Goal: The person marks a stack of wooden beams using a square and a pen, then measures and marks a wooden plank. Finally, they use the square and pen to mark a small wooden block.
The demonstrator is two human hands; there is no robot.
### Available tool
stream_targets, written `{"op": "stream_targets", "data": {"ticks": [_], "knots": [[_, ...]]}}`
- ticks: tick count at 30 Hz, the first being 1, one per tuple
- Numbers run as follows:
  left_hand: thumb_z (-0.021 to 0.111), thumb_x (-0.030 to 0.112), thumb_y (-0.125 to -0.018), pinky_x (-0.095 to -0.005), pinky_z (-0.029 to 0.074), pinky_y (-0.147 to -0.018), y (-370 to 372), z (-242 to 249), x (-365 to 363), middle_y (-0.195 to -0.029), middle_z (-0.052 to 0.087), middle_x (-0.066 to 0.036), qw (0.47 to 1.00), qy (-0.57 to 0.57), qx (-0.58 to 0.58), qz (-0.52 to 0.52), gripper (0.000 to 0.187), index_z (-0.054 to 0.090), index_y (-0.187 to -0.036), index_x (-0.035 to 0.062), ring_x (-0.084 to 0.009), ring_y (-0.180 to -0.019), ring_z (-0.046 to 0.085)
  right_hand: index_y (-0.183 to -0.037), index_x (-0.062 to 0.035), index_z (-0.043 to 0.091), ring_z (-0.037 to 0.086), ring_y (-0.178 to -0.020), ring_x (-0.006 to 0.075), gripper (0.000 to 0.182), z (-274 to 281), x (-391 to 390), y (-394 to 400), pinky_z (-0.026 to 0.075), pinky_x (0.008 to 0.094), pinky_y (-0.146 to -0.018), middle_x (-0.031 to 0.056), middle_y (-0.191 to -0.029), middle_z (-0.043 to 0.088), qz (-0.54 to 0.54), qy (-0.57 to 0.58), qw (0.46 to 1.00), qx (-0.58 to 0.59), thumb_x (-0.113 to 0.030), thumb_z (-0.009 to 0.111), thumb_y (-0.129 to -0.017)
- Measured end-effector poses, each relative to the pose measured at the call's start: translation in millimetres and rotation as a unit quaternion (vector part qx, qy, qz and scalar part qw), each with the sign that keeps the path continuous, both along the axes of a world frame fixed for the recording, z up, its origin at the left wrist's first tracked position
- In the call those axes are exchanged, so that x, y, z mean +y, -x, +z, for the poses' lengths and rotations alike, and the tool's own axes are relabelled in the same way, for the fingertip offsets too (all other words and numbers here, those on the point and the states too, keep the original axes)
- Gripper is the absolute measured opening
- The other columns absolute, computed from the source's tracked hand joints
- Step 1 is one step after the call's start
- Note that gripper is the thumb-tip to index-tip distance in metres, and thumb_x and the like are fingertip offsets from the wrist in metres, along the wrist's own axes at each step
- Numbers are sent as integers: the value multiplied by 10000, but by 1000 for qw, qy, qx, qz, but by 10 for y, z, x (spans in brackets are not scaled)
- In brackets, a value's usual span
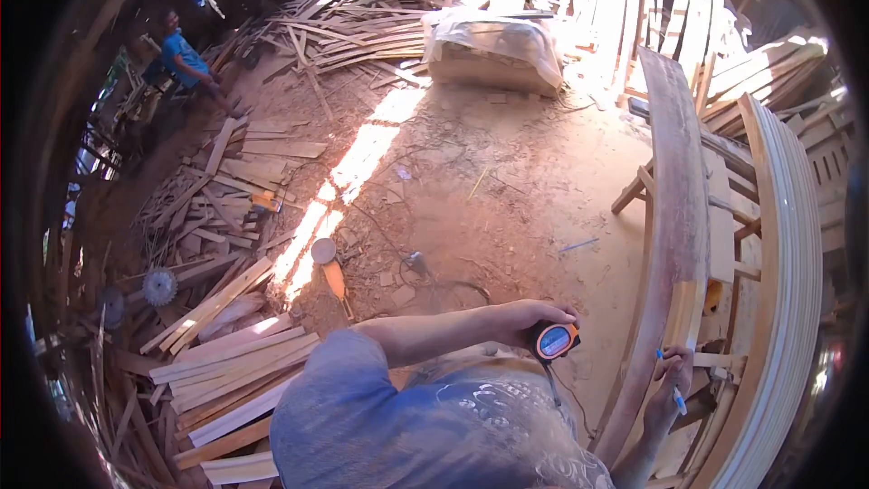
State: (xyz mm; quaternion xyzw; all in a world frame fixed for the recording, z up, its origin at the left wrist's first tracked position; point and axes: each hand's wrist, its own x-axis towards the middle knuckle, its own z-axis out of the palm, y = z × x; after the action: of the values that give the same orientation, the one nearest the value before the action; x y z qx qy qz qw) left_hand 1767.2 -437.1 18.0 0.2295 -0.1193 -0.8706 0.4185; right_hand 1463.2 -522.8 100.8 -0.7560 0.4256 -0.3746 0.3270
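Observation:
An orange and black tape measure (556,340) is gripped in my left hand (534,317), with its round face turned up toward me. My right hand (668,380) is closed on a blue and white pen (679,401), beside the long boards at the right. A wide, dark-faced plank (674,172) stretches lengthwise past this hand. Near my fingers lies a paler piece of wood (684,312) along the plank.
A stack of long boards (787,263) stands at far right. An orange angle grinder (333,276) and a cord lie on the dusty floor. Wood offcuts (244,380) pile up at left, near a saw blade (160,287). A person in blue (184,59) is at the far left; a covered block (493,52) sits ahead.

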Motion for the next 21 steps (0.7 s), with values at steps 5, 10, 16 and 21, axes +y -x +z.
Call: {"op": "stream_targets", "data": {"ticks": [5, 10, 16, 21], "knots": [[591, 167, -943, -352, 495, -997, -440, 41, 716, -1348, 607, -243, 967, 68, -161, 187, 235, 693, -1039, -22, -240, -1128, 652, -681, -47, 426, 404, -612, 124, 510, -62, -251, -736, 368, 296, -612, 9, -634, 420, 105, -145, 984, 10, -335, 451, -1101], [615, 192, -918, -351, 454, -1037, -529, -104, 1241, -1300, 653, -199, 886, 50, -323, 328, 272, 714, -1025, -38, -237, -1207, 606, -797, -18, 631, 411, -583, 69, 323, -126, 4, -1508, 325, 277, -545, -27, -603, 465, 247, -208, 942, 91, -248, 597, -1020], [668, 189, -995, -277, 507, -860, -880, 724, 1595, -1152, 661, -79, 754, 52, -448, 477, 210, 700, -973, -16, -91, -1046, 604, -717, -22, 640, 428, -569, 55, 353, -108, 72, -1882, 339, 267, -543, -35, -613, 523, 301, -209, 930, 28, -250, 664, -984], [837, 141, -824, -293, 519, -768, -1303, 2255, 2102, -1177, 607, -152, 234, 301, -767, 516, 164, 725, -915, 63, -184, -947, 614, -692, -101, 534, 344, -509, 42, 393, 325, -453, -1991, 252, 241, -484, -44, -590, 449, 266, -291, 906, -155, -292, 612, -1027]]}}
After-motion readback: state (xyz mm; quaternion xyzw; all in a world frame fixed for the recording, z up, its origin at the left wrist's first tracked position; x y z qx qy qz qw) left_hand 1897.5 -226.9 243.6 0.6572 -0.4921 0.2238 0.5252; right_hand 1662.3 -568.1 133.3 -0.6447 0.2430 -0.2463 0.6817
